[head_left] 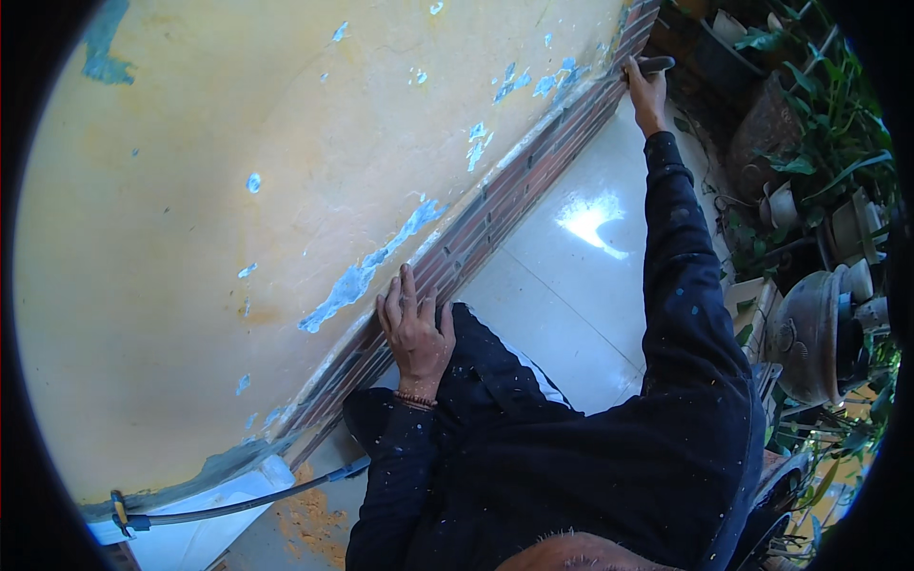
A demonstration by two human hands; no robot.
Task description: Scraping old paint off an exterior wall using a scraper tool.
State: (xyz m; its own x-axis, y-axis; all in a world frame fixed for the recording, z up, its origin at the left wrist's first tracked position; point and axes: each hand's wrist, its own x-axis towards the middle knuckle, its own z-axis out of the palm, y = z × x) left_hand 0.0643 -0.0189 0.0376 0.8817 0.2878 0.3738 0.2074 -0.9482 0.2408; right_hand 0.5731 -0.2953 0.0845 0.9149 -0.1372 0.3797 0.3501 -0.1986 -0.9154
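Beside the peeling yellow wall [190, 209], the left hand [417, 341] is resting on the brick strip [514, 195], fingers slightly apart. The right hand [647, 92] is holding a dark handle [657, 65] by the strip, fingers wrapped round — slipping could chip the wall.

- Open run along brick strip [500, 205] betw. L hand [417, 331] & R hand [647, 93].
- Tiled floor [562, 285]: room from strip's lower edge out to R sleeve [681, 276].
- Floor's R edge: pots [807, 333] + plants [807, 164] block.
- Bent knee [481, 357] crowds L hand.
- Floor's lower-L corner: white panel [176, 547], long dark pole/hose [238, 510] across it, in way.
- Wall [190, 228] above strip: flat, passable alongside.
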